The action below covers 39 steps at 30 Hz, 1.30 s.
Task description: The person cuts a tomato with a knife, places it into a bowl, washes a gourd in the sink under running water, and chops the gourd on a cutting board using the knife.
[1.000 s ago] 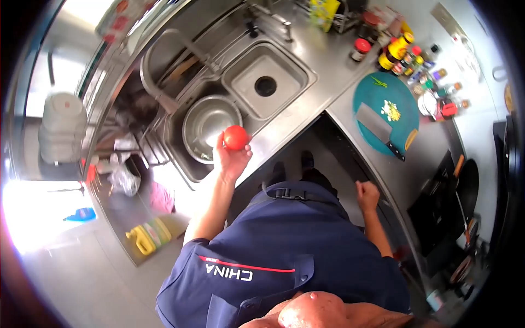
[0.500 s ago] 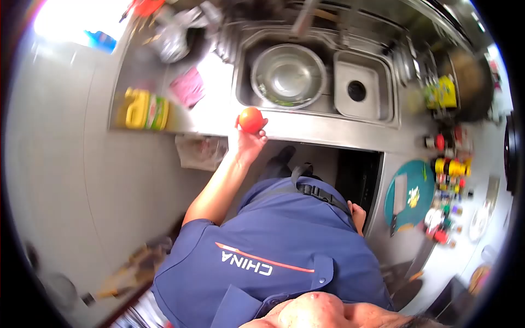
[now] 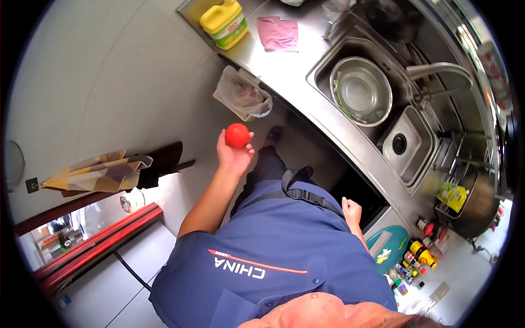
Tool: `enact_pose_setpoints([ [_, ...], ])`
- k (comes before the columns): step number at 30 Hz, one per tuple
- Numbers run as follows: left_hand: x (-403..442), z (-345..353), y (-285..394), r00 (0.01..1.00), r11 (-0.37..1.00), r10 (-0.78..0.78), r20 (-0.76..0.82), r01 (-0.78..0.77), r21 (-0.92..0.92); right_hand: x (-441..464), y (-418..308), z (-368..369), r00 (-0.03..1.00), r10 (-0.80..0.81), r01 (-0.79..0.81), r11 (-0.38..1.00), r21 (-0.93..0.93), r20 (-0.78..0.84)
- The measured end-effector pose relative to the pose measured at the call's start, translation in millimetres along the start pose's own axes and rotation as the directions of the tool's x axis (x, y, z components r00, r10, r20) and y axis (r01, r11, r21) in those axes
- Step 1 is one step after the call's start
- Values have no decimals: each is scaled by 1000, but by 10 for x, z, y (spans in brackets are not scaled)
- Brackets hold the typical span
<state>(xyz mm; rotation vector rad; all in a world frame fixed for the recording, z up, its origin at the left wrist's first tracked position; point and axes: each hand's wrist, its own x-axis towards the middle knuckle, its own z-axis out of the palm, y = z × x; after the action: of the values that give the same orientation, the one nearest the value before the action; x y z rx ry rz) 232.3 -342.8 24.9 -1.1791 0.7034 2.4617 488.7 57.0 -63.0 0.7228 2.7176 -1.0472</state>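
A round red tomato (image 3: 237, 135) rests in my left hand (image 3: 235, 154), the fingers curled around it and the palm turned up. That hand is out in front of my left side, over the floor and apart from the counter. My right hand (image 3: 351, 210) is by my right hip, near the counter's front edge. Its fingers are curled in, and nothing shows in them. Close to the tomato, a small bin (image 3: 243, 109) lined with a clear plastic bag hangs at the counter front.
A metal basin (image 3: 383, 82) with greens inside stands in the left sink bowl, beside a smaller bowl (image 3: 407, 158). A yellow jug (image 3: 227, 27) and pink cloth (image 3: 278, 34) lie on the counter. At right are a teal cutting board (image 3: 391, 235) with a cleaver and several bottles.
My body and view have turned left, away from the sink. My left hand has carried the tomato from the counter edge to over the floor. The right hand remains by my hip.
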Motion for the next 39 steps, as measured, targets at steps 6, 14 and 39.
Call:
enact_pose_setpoints([
  [6, 331, -256, 573, 991, 989, 46, -127, -63, -131, 268, -600, 128, 987, 114, -102, 989, -105, 116],
  [14, 887, -420, 1238, 973, 975, 20, -231, -70, -212, 504, -1395, 370, 940, 246, -213, 964, -157, 235],
  [39, 1199, -281, 1520, 971, 984, -55, -233, 13, -178, 550, -1775, 455, 913, 381, -355, 917, -181, 143],
])
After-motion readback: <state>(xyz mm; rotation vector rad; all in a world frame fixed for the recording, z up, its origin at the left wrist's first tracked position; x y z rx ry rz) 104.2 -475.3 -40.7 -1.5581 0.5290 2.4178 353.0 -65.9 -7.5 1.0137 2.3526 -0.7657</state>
